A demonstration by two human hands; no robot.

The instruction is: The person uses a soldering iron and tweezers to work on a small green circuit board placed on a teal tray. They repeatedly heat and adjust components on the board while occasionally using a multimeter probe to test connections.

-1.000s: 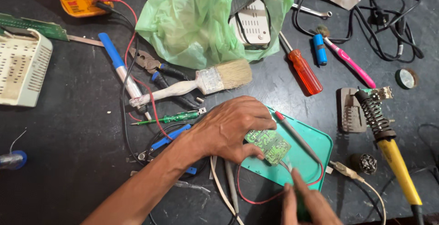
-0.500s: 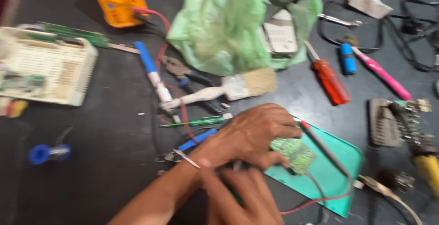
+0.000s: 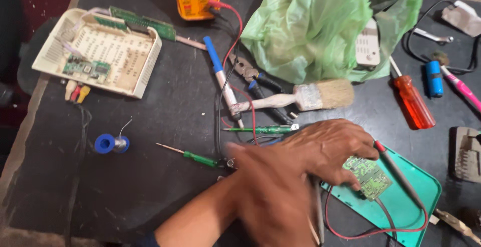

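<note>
- Since half a second earlier, your view had swung left, so the cream casing (image 3: 95,51) sat in the upper left of the frame, and your right hand (image 3: 273,197) had crossed over your left wrist, blurred.
- Your left hand (image 3: 330,149) lay on the small green circuit board (image 3: 368,177), fingers (image 3: 350,179) curled down, pinning it to the teal tray (image 3: 418,197) at lower right.
- Whether your right fingers held anything, I couldn't tell.
- A red-tipped probe (image 3: 398,172) lay beside the board, untouched, so probing looked not yet begun.
</note>
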